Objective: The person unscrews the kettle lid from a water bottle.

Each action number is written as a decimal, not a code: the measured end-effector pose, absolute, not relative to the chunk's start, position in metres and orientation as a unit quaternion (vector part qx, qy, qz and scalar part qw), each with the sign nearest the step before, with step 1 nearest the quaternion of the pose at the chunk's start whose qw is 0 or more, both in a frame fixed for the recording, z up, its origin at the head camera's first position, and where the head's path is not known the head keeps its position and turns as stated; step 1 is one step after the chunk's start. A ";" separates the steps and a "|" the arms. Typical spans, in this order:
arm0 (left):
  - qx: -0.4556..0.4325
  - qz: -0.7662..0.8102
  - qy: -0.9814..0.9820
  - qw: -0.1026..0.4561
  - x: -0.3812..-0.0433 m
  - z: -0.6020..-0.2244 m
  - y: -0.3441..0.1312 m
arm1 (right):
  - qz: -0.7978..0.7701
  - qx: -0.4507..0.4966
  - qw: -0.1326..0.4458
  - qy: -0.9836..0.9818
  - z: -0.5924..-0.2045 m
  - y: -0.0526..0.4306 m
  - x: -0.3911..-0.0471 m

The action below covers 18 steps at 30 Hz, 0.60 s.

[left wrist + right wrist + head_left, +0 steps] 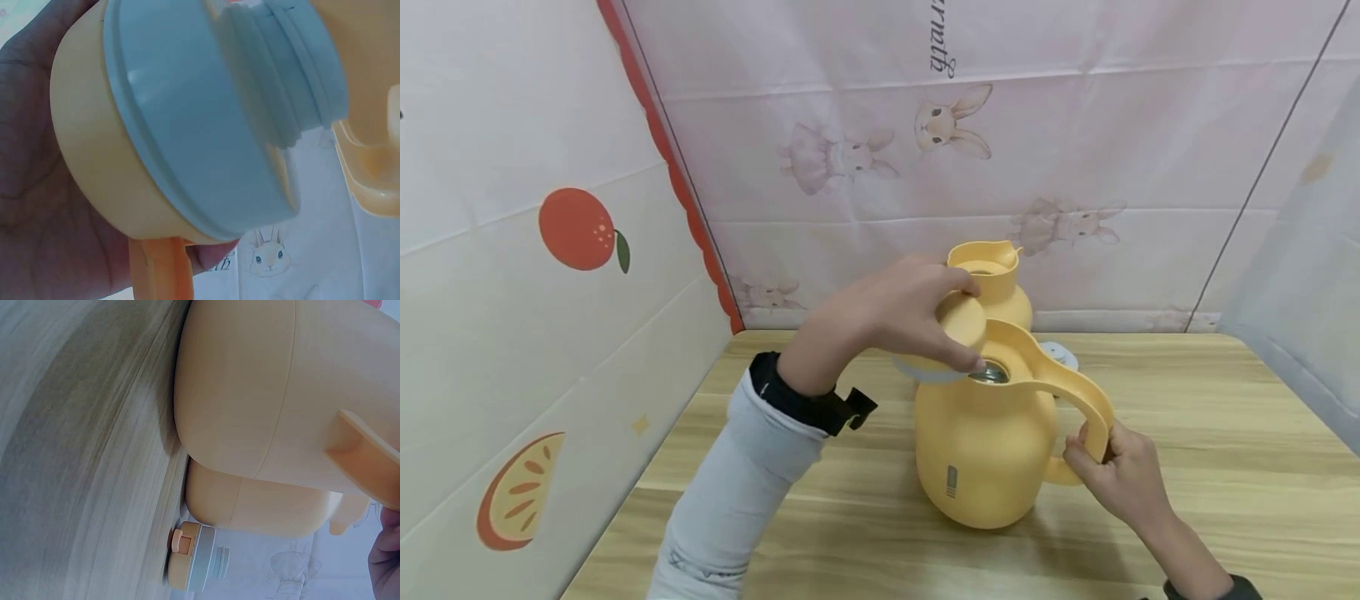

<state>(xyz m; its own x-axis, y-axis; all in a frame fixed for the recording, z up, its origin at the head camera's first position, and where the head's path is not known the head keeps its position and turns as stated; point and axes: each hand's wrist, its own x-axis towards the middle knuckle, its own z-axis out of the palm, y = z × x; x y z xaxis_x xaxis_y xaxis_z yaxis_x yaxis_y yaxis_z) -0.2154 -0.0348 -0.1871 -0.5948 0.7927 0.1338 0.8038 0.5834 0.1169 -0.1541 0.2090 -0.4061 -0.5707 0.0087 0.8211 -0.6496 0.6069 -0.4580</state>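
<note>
A yellow vacuum jug [985, 450] stands upright on the table with its mouth uncovered and a shiny inner liner showing. My right hand [1123, 479] grips the lower part of its handle [1092, 408]. In my left hand [898, 312] is a lid [964, 321], held tilted beside the jug's mouth with fingers and thumb around its yellow top. The left wrist view shows the lid's pale grey underside [187, 112], a ridged stopper [297, 69] and an orange tab [161, 269]. At the edge of the right wrist view, the right fingers [386, 556] meet the handle.
Right behind the first jug is a second yellow jug [1011, 304], also uncovered. Another lid [187, 559] lies on the wooden table [1210, 417] beside it, stopper up. Printed cloth walls [850, 83] enclose the table at the back and sides.
</note>
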 end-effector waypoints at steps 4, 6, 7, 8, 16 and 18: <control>-0.443 -0.092 -0.891 0.032 -0.220 -0.185 -0.043 | 0.393 0.202 0.410 -0.798 -0.406 0.211 -0.159; -0.442 -0.098 -0.891 0.035 -0.222 -0.186 -0.048 | 0.390 0.203 0.411 -0.799 -0.406 0.211 -0.161; -0.442 -0.100 -0.891 0.036 -0.223 -0.187 -0.051 | 0.390 0.202 0.412 -0.799 -0.405 0.210 -0.161; -0.441 -0.101 -0.891 0.037 -0.224 -0.188 -0.053 | 0.392 0.203 0.413 -0.796 -0.405 0.209 -0.162; -0.433 -0.098 -0.896 0.034 -0.239 -0.199 -0.065 | 0.394 0.201 0.417 -0.794 -0.403 0.205 -0.166; -0.430 -0.098 -0.897 0.033 -0.242 -0.202 -0.068 | 0.393 0.201 0.417 -0.795 -0.404 0.205 -0.168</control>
<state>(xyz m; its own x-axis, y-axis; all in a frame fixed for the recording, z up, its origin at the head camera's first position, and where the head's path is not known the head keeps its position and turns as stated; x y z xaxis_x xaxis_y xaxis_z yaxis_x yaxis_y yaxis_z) -0.2425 -0.0678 -0.2019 -0.6273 0.7656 0.1430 0.7784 0.6102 0.1474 -0.1676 0.2046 -0.4041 -0.5708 0.0088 0.8211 -0.6469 0.6111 -0.4562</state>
